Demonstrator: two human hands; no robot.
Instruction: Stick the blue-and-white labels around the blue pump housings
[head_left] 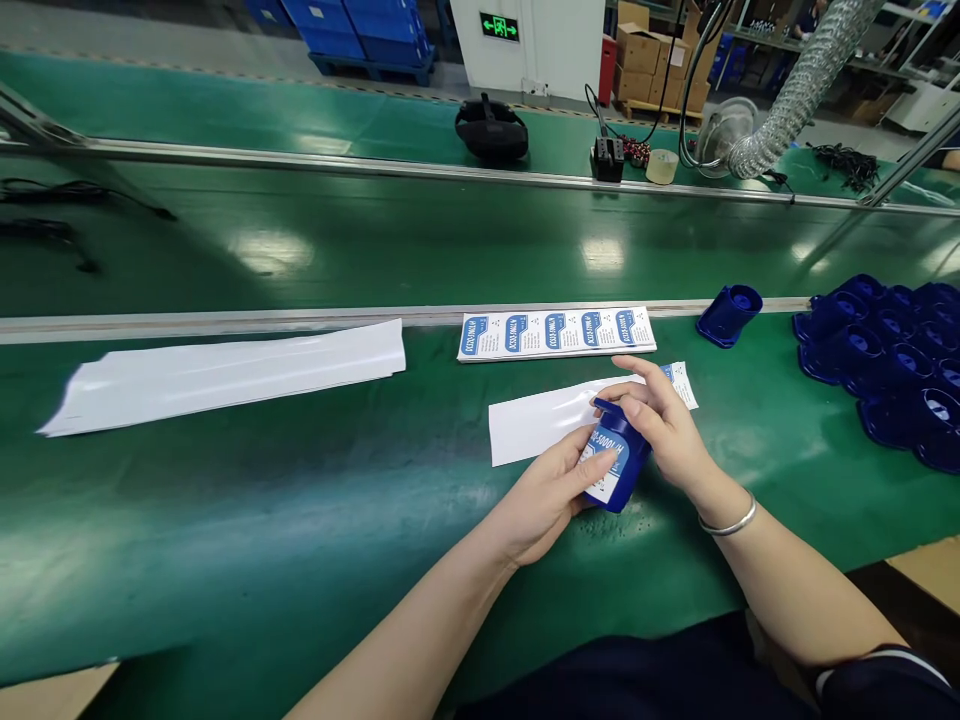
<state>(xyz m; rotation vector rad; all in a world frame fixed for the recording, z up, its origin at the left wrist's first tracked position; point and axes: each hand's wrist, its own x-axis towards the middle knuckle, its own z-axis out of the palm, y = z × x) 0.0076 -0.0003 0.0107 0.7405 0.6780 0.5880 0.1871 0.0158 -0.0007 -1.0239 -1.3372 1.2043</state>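
A dark blue plastic housing (634, 470) with a flat flange is held tilted above the green bench. My left hand (551, 490) grips it from the left, its thumb pressed on the blue-and-white label (606, 465) on its face. At the upper right of the housing, my right hand (667, 430) has its thumb and some fingers closed at the rim, while the index finger stretches outward. Just behind the hands lies a mostly bare white label strip (529, 425); a printed blue part shows at its right end. Beyond it is a stack of printed label sheets (555, 334).
Long white sheets (240, 372) lie at the left. A single blue housing (729, 315) stands at the back right, near a cluster of several more (892, 350). Behind a metal rail (337, 158) sit a black headset-like object (491, 130), a tape roll (661, 166) and a silver duct (802, 90).
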